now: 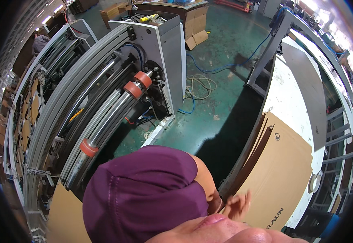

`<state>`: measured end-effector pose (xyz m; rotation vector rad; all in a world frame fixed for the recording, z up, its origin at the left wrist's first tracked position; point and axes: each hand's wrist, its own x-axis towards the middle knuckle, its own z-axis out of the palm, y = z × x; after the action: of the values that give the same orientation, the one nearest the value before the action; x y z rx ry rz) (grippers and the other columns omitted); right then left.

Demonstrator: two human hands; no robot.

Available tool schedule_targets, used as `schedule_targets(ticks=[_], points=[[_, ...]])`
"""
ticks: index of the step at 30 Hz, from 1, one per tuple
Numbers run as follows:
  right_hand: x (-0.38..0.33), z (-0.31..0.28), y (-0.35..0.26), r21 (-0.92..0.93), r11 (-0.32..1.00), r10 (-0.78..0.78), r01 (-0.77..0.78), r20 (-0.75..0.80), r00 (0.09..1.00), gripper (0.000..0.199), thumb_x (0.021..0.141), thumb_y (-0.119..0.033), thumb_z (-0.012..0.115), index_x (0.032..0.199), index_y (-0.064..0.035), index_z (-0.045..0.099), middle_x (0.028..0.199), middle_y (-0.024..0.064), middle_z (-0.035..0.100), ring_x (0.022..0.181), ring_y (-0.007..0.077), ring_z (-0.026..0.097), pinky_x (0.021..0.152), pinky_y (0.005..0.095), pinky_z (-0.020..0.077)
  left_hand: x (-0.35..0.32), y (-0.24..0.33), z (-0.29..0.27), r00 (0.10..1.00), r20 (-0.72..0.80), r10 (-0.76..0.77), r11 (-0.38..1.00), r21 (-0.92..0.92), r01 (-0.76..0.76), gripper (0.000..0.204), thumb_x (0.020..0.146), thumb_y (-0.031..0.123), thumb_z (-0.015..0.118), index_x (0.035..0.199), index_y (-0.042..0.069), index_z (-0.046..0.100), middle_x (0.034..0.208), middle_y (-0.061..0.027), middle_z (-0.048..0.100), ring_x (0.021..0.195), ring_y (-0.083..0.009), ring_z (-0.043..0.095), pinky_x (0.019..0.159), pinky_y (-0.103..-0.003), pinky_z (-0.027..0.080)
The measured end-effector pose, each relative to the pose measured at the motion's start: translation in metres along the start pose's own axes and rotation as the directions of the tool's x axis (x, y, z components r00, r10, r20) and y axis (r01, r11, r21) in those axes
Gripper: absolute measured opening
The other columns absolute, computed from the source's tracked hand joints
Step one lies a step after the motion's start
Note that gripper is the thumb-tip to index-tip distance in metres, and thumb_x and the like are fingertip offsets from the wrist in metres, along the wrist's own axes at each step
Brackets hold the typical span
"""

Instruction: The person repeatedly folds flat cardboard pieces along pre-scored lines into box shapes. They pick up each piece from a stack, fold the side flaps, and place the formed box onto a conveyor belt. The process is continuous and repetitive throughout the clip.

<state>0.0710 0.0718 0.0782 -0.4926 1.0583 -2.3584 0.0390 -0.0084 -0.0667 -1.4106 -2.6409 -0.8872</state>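
Lower right of the frame: our right hand (238, 205), blurred, fingers spread and holding nothing, rests against the near edge of the flat cardboard sheet (280, 178), whose long axis runs up-frame along the white table (292, 105); our left hand is unseen.

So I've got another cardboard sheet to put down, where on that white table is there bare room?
The white table is bare beyond the far edge of the brown cardboard stack, up to the grey panel lying along its right side. The near end is crowded: the stack covers it, a tape roll sits at the right edge, and one hand rests on the cardboard.
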Motion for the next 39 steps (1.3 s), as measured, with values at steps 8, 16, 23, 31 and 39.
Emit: schedule_targets(ticks=[8, 16, 23, 31, 39], points=[[-0.251, -0.036, -0.069, -0.467, 0.711, -0.54, -0.525, -0.841, 0.017, 0.054, 0.09, -0.034, 0.058, 0.128, 0.0031, 0.048, 0.11, 0.018, 0.057, 0.094, 0.0263, 0.057, 0.081, 0.0357, 0.0502, -0.016, 0.033, 0.015, 0.867, 0.248, 0.432, 0.9, -0.189, -0.394, 0.051, 0.081, 0.027, 0.069, 0.124, 0.005, 0.055, 0.123, -0.0173, 0.057, 0.11, -0.0344, 0.055, 0.091, -0.041, 0.047], [-0.52, -0.019, 0.017, -0.172, 0.969, -0.23, -0.178, -0.893, -0.386, 0.058, 0.085, -0.031, 0.069, 0.127, 0.0049, 0.049, 0.123, 0.014, 0.057, 0.107, 0.0252, 0.056, 0.091, 0.0369, 0.0472, -0.008, 0.057, -0.054, 0.832, 0.531, 0.161, 0.897, -0.43, 0.101, 0.043, 0.079, 0.016, 0.066, 0.121, 0.012, 0.058, 0.116, -0.0137, 0.06, 0.105, -0.0314, 0.057, 0.086, -0.039, 0.048], [-0.469, 0.013, -0.036, -0.294, 0.811, -0.48, -0.505, -0.828, -0.289, 0.03, 0.084, -0.006, 0.065, 0.111, 0.0049, 0.06, 0.107, 0.0099, 0.066, 0.095, 0.019, 0.061, 0.084, 0.0327, 0.0481, -0.057, 0.045, -0.076, 0.663, 0.403, 0.631, 0.768, -0.2, -0.609, 0.047, 0.078, 0.024, 0.066, 0.121, 0.007, 0.055, 0.125, -0.0144, 0.054, 0.121, -0.0327, 0.048, 0.1, -0.043, 0.04], [-0.256, 0.051, -0.122, -0.27, 0.275, -0.68, -0.923, -0.733, 0.012, 0.029, 0.078, -0.009, 0.051, 0.104, 0.0023, 0.057, 0.101, 0.0243, 0.065, 0.098, 0.0389, 0.062, 0.083, 0.0422, 0.0484, 0.011, 0.075, -0.086, 0.681, 0.289, 0.673, 0.737, -0.176, -0.653, 0.041, 0.075, 0.022, 0.07, 0.113, 0.013, 0.059, 0.129, -0.0082, 0.053, 0.128, -0.0293, 0.043, 0.108, -0.047, 0.033], [-0.129, -0.037, -0.032, 0.056, -0.066, -0.605, -0.996, -0.796, -0.004, 0.054, 0.08, -0.025, 0.059, 0.123, 0.0064, 0.049, 0.128, 0.0316, 0.049, 0.091, 0.0439, 0.063, 0.069, 0.0392, 0.0558, 0.012, 0.064, -0.047, 0.631, 0.272, 0.726, 0.677, -0.121, -0.726, 0.027, 0.079, 0.024, 0.064, 0.101, 0.009, 0.061, 0.125, -0.0077, 0.056, 0.125, -0.0272, 0.046, 0.106, -0.045, 0.035]])
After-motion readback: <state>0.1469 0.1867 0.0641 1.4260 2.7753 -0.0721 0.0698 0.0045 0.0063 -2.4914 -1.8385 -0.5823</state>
